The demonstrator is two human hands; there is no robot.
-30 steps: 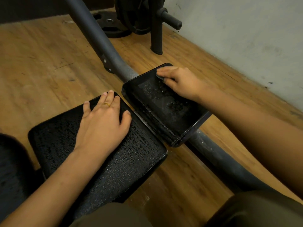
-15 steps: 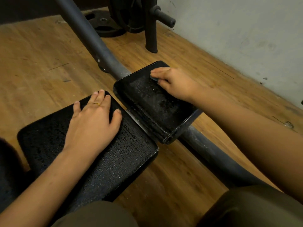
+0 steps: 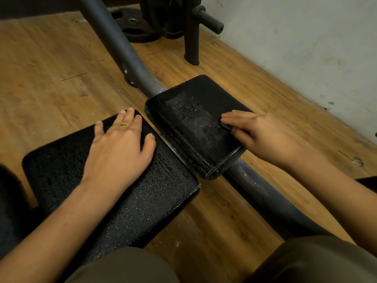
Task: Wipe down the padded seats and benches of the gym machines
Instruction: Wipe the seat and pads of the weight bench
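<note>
The person's left hand [image 3: 120, 152] lies flat on the large pebbled black seat pad [image 3: 159, 193], its grip spread wide, a gold ring [image 3: 124, 125] on one finger. Just beyond it, the smaller black pad [image 3: 191, 119] sits tilted on the grey steel tube [image 3: 114, 43], speckled with droplets. The right hand [image 3: 259, 135] rests on that pad's right edge, its grip pinching a small dark cloth [image 3: 226, 125] between straight fingers and thumb. Weight plates [image 3: 138, 27] lie on the wooden floor [image 3: 40, 78] behind.
</note>
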